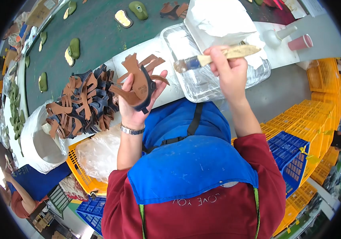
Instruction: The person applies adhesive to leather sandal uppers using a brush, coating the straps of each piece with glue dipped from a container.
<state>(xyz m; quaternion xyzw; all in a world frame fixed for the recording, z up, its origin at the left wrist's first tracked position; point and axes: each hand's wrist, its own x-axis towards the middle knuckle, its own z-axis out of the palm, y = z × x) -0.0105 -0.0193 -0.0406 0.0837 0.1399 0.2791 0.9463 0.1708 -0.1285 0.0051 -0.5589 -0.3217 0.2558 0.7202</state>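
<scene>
My left hand (132,116) is closed around a brown leather sandal upper (140,87) with loose straps and a dark edge, held up over the table edge. In my right hand (231,73) is a flat paintbrush (247,50) with a pale wooden handle. Its dark bristles point left toward the upper, apart from it. Under the brush sits a tray wrapped in clear plastic (196,88). A white paper-lined box (222,24) stands just behind it. To the left of my left hand lies a heap of brown and dark sandal uppers (85,97).
A green conveyor belt (98,36) carries green shoes (138,10) and pale soles. A white bottle (273,39) and a pink cup (300,42) stand at right. Yellow crates (311,109) and a blue crate (288,149) are stacked right. Another person (24,201) is at lower left.
</scene>
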